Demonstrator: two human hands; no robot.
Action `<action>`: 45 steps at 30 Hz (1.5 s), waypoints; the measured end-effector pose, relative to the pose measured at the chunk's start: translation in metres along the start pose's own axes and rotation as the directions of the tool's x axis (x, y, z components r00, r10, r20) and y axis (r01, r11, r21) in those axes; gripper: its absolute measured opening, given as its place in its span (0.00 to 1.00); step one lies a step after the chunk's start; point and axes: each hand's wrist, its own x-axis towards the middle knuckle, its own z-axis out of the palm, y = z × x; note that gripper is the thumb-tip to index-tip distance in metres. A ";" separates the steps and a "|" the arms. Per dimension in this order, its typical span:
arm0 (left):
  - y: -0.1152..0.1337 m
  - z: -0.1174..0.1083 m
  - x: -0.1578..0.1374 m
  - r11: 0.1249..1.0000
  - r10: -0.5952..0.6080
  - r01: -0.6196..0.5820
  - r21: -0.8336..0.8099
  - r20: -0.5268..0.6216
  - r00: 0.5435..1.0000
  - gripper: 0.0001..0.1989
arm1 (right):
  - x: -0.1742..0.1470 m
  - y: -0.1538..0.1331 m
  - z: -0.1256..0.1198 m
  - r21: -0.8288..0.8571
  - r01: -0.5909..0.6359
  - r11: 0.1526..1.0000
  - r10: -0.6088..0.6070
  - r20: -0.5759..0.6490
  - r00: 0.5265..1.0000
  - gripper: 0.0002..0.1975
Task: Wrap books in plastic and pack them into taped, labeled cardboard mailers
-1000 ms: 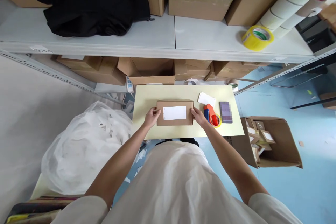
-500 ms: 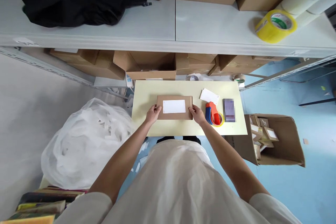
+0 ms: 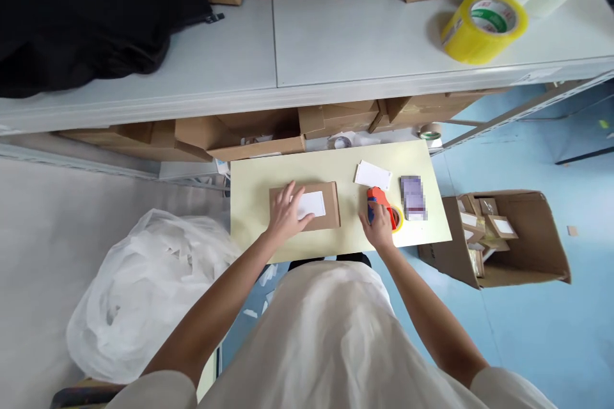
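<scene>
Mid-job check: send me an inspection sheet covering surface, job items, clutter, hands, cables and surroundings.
Surface: pale yellow table, in use.
Job items: cardboard box lying flat, white label on top; red-and-blue tape dispenser to its right.
Clutter: white paper and purple item near the dispenser.
Hands: left hand rests on the box, fingers spread; right hand on the dispenser, grip unclear.
Cables: cannot tell; the area beyond the table's left edge is unclear.
Surroundings: shelf above, white bag left, open carton right.
</scene>
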 end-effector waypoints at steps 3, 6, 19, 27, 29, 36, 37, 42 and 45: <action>0.028 0.005 0.028 0.980 0.170 -0.184 0.068 0.180 0.969 0.46 | -0.015 0.031 -0.012 -0.173 -0.080 0.982 0.076 -0.032 0.997 0.23; 0.046 0.017 0.048 0.952 0.249 -0.290 0.096 0.306 0.919 0.49 | -0.020 0.043 -0.008 -0.296 -0.109 0.949 0.141 0.090 0.986 0.22; 0.077 0.013 0.078 0.999 0.053 -0.046 -0.026 0.349 0.936 0.34 | -0.019 0.057 -0.038 0.140 -0.049 0.989 0.019 0.209 0.978 0.14; 0.103 0.009 0.122 0.515 0.186 0.468 -0.718 0.626 0.757 0.26 | -0.022 0.036 -0.053 0.632 -0.287 0.719 0.096 0.319 0.943 0.13; 0.101 0.007 0.120 0.456 0.195 0.514 -0.726 0.646 0.738 0.23 | -0.031 0.027 -0.052 0.654 -0.285 0.701 0.104 0.302 0.948 0.14; 0.096 0.009 0.095 0.338 0.258 0.639 -0.691 0.721 0.643 0.17 | -0.072 0.008 -0.050 0.732 -0.303 0.610 0.169 0.253 0.953 0.15; 0.096 0.010 0.090 0.309 0.262 0.663 -0.682 0.731 0.630 0.17 | -0.077 0.008 -0.048 0.752 -0.308 0.583 0.173 0.255 0.951 0.15; 0.101 0.018 0.070 0.197 0.244 0.777 -0.598 0.797 0.552 0.17 | -0.091 0.015 -0.035 0.793 -0.324 0.517 0.195 0.259 0.946 0.15; 0.102 0.024 0.062 0.143 0.197 0.797 -0.587 0.806 0.559 0.16 | -0.091 0.021 -0.032 0.779 -0.339 0.527 0.203 0.272 0.941 0.15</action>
